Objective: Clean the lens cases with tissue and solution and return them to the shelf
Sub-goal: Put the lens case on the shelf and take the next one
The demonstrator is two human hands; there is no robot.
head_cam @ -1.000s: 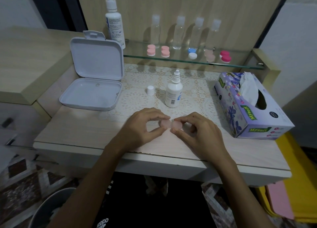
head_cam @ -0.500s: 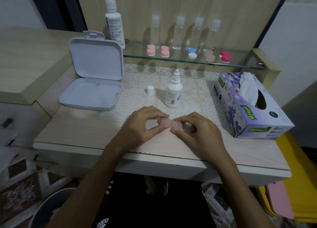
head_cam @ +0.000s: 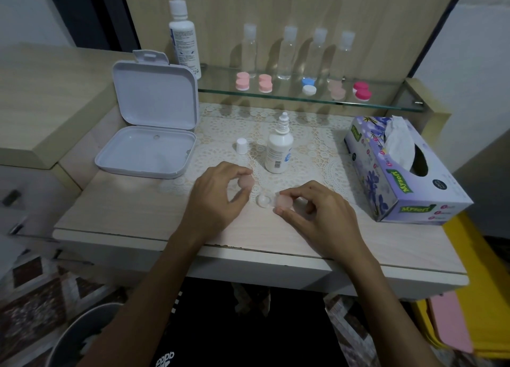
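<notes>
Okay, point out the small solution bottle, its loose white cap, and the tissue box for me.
small solution bottle [head_cam: 278, 152], head view, on the white body just above the label.
loose white cap [head_cam: 241, 145], head view, on its side wall.
tissue box [head_cam: 386, 184], head view, on the purple flowered side panel.

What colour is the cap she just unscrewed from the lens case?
Pale pink cap, pinched in the left hand; head view.

On the table [head_cam: 116, 215], the open box [head_cam: 149, 148] lies left, the loose cap [head_cam: 241, 145] and solution bottle [head_cam: 278, 151] centre, the tissue box [head_cam: 397, 173] right, with the lens case [head_cam: 273, 201] in front and the shelf [head_cam: 309, 99] behind.
</notes>
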